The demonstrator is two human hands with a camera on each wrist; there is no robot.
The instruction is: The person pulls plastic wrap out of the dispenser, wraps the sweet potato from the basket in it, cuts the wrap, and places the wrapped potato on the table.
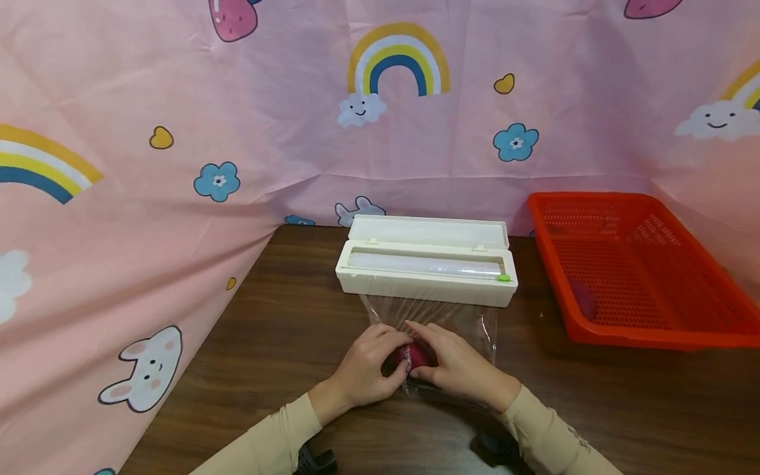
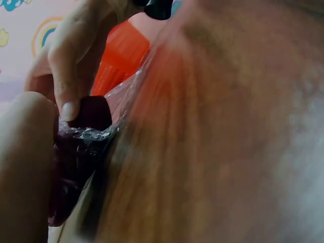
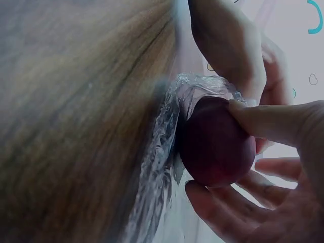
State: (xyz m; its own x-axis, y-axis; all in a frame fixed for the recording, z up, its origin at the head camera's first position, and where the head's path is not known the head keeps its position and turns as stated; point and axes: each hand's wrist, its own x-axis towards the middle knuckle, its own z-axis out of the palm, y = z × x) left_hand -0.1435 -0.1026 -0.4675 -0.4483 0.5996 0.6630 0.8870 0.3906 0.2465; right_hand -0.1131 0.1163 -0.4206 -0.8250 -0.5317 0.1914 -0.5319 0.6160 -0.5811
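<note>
A dark red round object (image 1: 417, 355) lies on clear plastic film (image 1: 469, 323) that stretches from a roll in a white box. Both hands are around it. My left hand (image 1: 369, 366) holds its left side, fingers and thumb curled at the film. From the right, my right hand (image 1: 460, 363) grips it between thumb and fingers. In the right wrist view the object (image 3: 217, 142) sits between the right thumb and fingers, crumpled film (image 3: 157, 167) beside it. The left wrist view shows film drawn over part of the dark object (image 2: 71, 167).
The open white box (image 1: 424, 284) with its film roll (image 1: 424, 264) and a green slider (image 1: 503, 278) stands behind the hands. A red plastic basket (image 1: 647, 335) at the right holds another dark reddish object (image 1: 583, 298). A patterned pink cloth hangs behind the wooden table (image 1: 267, 316).
</note>
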